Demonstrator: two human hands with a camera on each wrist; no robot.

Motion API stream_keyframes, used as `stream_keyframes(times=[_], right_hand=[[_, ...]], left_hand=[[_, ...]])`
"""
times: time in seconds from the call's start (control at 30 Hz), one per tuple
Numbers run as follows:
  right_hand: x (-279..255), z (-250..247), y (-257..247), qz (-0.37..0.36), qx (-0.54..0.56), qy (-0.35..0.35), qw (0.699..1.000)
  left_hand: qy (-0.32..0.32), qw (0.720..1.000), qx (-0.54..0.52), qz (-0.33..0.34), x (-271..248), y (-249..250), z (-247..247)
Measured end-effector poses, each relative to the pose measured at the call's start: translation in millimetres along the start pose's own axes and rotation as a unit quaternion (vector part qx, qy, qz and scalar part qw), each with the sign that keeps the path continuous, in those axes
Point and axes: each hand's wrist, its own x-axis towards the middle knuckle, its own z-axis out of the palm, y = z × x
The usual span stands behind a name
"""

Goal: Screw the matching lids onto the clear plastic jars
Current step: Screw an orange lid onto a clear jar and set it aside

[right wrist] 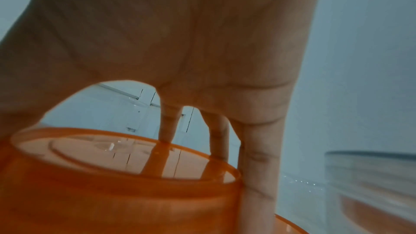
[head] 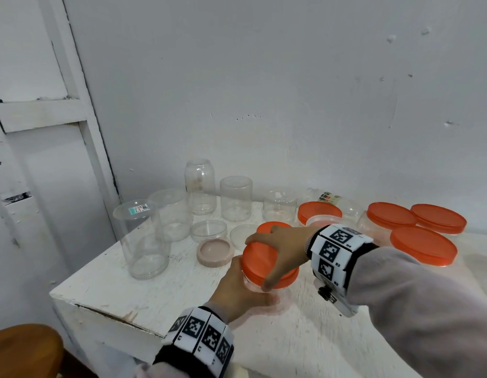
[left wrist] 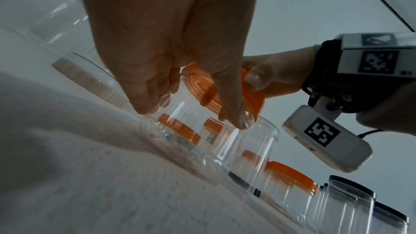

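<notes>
Seating orange lid point(head: 260, 264) on clear jar point(left wrist: 202, 141) near the surface point(head: 144, 293) edge: left hand point(head: 238, 291) grips jar, right hand point(head: 281, 248) clasps lid. I'd keep it level, turning gently.

A plain home corner is showing here: a worn white painted wooden table point(head: 106, 290) is sitting against a scuffed white wall point(head: 264, 91), beside a chipped door frame point(head: 81, 110) and wooden stool point(head: 24, 347).
</notes>
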Motion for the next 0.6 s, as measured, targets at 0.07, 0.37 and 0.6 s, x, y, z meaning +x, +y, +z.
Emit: stream_keyframes(times=[0.07,0.37,0.6], right_hand=[[2,4,1,0.004,0.012,0.01,1.0],[7,22,2,0.019,0.039,0.062,0.997],[7,38,2,0.026,0.043,0.1,0.994]], left_hand=[[0.004,1.0,-0.006,0.001,-1,0,1],[0.022,1.0,-0.014,-0.004,-4,-1,3],[0.007,1.0,0.007,-0.013,-2,0,1]])
